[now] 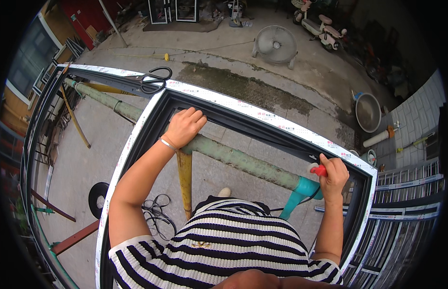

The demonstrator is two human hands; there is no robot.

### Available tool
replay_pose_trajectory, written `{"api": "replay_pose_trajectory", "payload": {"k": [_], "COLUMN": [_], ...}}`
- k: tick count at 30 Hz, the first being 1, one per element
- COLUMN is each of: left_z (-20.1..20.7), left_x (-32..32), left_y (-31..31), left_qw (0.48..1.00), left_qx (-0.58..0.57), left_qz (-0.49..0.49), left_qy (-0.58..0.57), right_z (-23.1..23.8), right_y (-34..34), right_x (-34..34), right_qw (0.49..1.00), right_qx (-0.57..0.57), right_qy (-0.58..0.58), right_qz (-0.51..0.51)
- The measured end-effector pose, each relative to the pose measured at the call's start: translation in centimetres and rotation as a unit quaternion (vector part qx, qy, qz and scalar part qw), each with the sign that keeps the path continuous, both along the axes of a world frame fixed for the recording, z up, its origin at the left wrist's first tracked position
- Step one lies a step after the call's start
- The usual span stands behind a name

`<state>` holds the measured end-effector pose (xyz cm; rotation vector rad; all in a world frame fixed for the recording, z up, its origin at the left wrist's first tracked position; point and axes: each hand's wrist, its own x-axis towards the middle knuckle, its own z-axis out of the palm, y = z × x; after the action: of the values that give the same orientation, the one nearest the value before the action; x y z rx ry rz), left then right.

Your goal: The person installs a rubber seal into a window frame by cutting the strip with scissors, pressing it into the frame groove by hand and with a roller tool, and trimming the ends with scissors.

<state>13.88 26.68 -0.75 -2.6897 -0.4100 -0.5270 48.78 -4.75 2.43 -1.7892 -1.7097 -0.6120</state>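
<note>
A large black window frame (243,110) with white printed protective film spreads around me, resting over a green pipe support (233,156). My left hand (187,126) is closed near the frame's far left inner corner, its fingers curled down against the black profile. Whatever those fingers hold is hidden. At the far right inner corner, my right hand (334,174) grips a small red-handled tool (320,170) with a pale round end beside the far bar. Black-handled scissors (154,81) lie on the frame beyond my left hand.
A yellow leg (184,183) and a turquoise-wrapped pipe end (308,188) stand inside the frame. Loose black strip (159,214) and a black coil (98,200) lie to the left. Beyond are a floor fan (276,44), a scooter (322,29) and a large basin (367,112). Metal frames (402,212) stack at right.
</note>
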Motion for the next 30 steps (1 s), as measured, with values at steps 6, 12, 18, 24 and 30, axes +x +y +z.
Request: {"api": "replay_pose_trajectory", "payload": {"k": [6,12,18,24,30], "left_z": [0.4,0.8,1.7,0.1,1.7], "left_x": [0.3,0.5,1.4,1.2,3.0], "left_y": [-1.7,-2.1,-1.7,-2.4,-6.4], "left_qw": [0.999,0.993,0.997,1.0,0.996], "left_qx": [0.025,0.025,-0.023,0.003,-0.036], "left_qz": [0.012,0.022,-0.004,0.017,0.027], "left_qy": [0.035,0.113,0.071,0.015,-0.081], "right_z": [-0.2,0.0,1.0,2.3,2.1], "right_y": [-0.1,-0.2,0.5,0.9,0.4], "right_x": [0.2,0.5,0.6,0.5,0.1], "right_qw": [1.0,0.999,0.999,0.999,0.998], "right_qx": [-0.012,-0.027,-0.012,0.013,0.009], "right_qy": [0.001,-0.041,-0.042,-0.046,-0.048], "right_qz": [-0.002,-0.001,-0.014,-0.01,-0.028]}}
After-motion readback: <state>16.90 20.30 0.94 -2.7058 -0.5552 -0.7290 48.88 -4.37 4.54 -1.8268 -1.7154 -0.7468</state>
